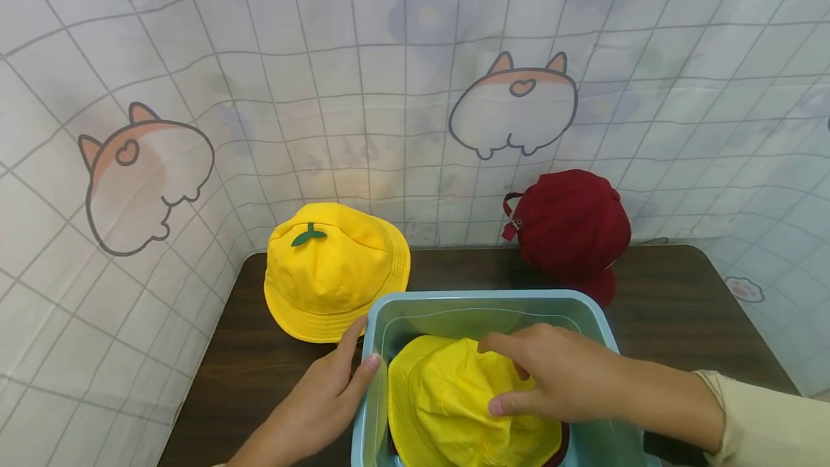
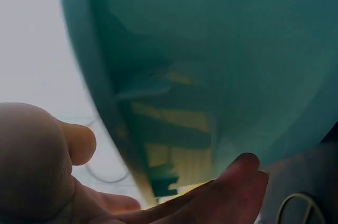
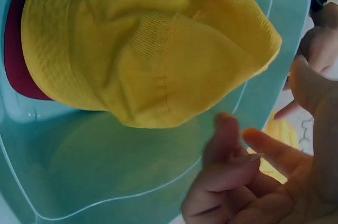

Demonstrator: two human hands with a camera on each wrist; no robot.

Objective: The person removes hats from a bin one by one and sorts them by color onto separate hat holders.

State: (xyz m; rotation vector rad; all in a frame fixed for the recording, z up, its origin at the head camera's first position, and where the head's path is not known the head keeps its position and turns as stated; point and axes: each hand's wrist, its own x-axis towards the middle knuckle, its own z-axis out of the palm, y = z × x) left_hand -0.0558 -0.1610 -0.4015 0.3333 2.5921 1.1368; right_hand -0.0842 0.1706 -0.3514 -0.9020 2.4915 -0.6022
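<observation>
A light blue plastic bin (image 1: 473,295) stands at the front of the dark table. Inside it lies a yellow bucket hat (image 1: 447,409), with the dark red brim (image 3: 24,78) of another cap poking out from under it in the right wrist view. My left hand (image 1: 320,398) rests against the bin's left side, thumb at the rim and fingers extended along the outer wall. Over the yellow hat hovers my right hand (image 1: 560,373), fingers loosely bent; the right wrist view shows a gap between its fingertips and the fabric.
Behind the bin's left corner sits a second yellow bucket hat (image 1: 337,265) with a green sprout. A dark red cap (image 1: 573,225) with a strap stands at the back right of the brown table (image 1: 272,366). A grid-patterned curtain (image 1: 363,128) hangs around the table.
</observation>
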